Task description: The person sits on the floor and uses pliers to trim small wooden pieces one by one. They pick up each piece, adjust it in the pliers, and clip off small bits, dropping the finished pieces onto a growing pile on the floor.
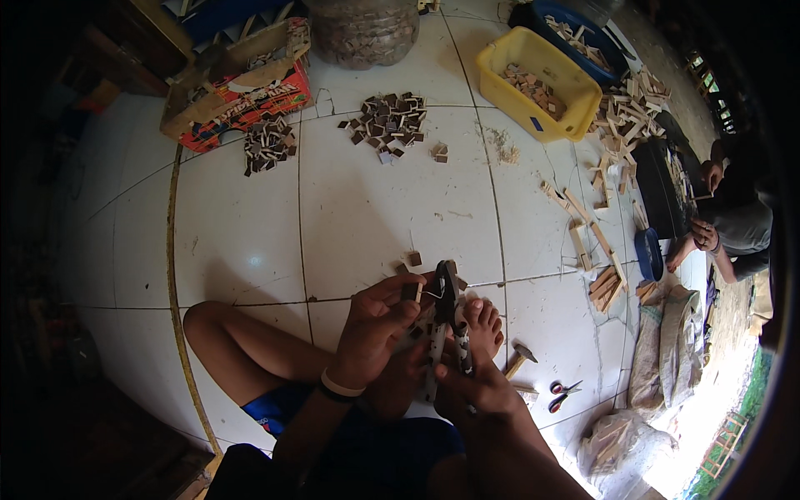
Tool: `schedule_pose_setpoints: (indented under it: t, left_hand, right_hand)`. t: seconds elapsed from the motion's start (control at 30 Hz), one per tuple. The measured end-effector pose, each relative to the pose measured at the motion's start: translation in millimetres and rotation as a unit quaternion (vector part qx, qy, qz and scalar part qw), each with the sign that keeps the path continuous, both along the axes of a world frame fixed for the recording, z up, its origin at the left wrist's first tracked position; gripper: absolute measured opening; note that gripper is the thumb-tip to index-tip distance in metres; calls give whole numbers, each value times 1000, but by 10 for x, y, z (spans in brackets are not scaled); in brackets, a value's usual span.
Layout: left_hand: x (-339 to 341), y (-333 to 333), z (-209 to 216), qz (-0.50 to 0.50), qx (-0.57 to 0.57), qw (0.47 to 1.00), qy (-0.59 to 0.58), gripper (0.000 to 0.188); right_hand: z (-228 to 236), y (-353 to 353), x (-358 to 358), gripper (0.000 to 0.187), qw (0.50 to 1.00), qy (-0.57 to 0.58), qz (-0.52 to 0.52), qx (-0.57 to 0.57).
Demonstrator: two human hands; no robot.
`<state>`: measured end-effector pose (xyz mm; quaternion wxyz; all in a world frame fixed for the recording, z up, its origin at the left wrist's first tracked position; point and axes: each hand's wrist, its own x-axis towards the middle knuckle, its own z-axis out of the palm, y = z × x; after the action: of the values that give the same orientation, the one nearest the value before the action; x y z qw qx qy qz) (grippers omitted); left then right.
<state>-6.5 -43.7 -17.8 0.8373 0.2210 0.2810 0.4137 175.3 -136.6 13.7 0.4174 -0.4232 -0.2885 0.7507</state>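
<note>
Between the thumb and fingers of my left hand is a small square wooden block with a dark face and a pale edge. A thin bent wire runs from the block toward the pliers' jaws; whether the jaws grip it I cannot tell. My right hand is wrapped round the lower handles of the pliers, which have a dark head and black-and-white patterned grips. The pliers stand nearly upright, head away from me. A few loose blocks lie on the floor just beyond my hands.
Ahead on the tiles are two piles of blocks, a cardboard box and a yellow tub. A hammer and scissors lie right of my foot. Wood strips and another person are at the right.
</note>
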Motion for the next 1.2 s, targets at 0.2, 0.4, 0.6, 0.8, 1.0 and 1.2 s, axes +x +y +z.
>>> schedule_pose_setpoints:
  t: [0.2,0.4,0.6,0.8,1.0,1.2]
  left_hand:
    - [3,3,-12,6,-4,1000,4,42]
    - [-2,31,-31,9,38,999,33,40]
    - [-20,81,11,15,17,999,24,40]
    - [-43,98,92,0,13,999,40,39]
    - [-29,103,76,5,31,997,75,39]
    - [-34,95,24,23,33,997,61,40]
  right_hand:
    - [-22,21,-8,64,1000,-7,-3,10]
    - [-70,23,32,66,959,-266,21,95]
    - [-112,51,21,57,975,-209,58,45]
    - [7,86,-2,57,964,-252,44,73]
    - [-77,99,-33,51,993,-116,9,29]
    - [-219,61,-23,53,979,-182,1,88]
